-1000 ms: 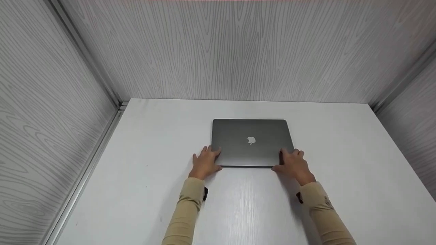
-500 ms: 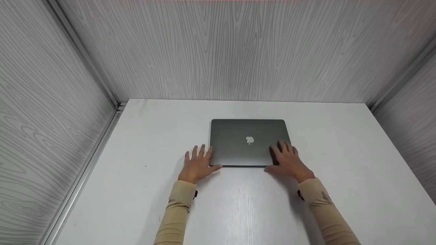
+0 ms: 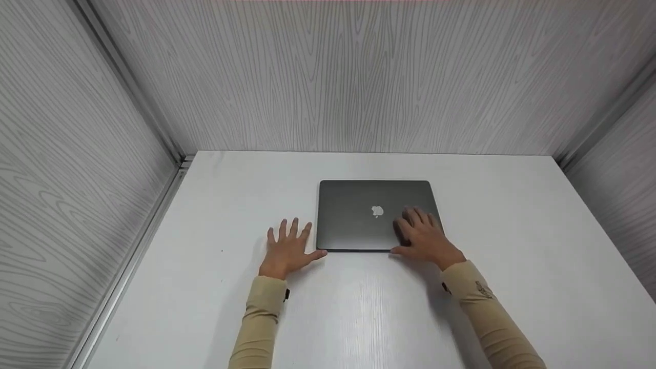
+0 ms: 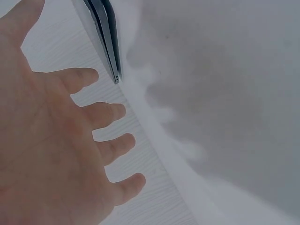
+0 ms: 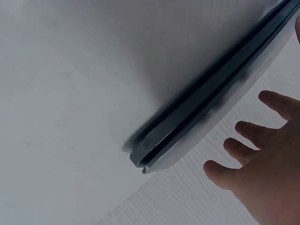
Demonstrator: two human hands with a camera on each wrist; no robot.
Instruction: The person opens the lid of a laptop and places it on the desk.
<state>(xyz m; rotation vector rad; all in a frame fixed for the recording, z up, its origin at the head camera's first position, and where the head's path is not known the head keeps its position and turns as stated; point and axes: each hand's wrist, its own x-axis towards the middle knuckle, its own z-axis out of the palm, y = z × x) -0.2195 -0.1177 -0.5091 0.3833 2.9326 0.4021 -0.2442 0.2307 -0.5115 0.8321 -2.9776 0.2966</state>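
A closed dark grey laptop with a pale apple logo lies flat on the white table. Just left of its front left corner is my left hand, fingers spread and straight, thumb pointing at that corner. The left wrist view shows the palm of the left hand with nothing in it, beside the laptop's thin edge. My right hand is over the front right part of the lid, fingers loosely bent. In the right wrist view, a gap shows between the right hand's fingers and the laptop.
A grey wood-grain panel rises behind the table's far edge. Similar panels stand at the left and right, with metal framing along the left side.
My left hand has moved left off the laptop's corner, its fingers spreading. My right hand has shifted left, further over the lid. The laptop stays in place.
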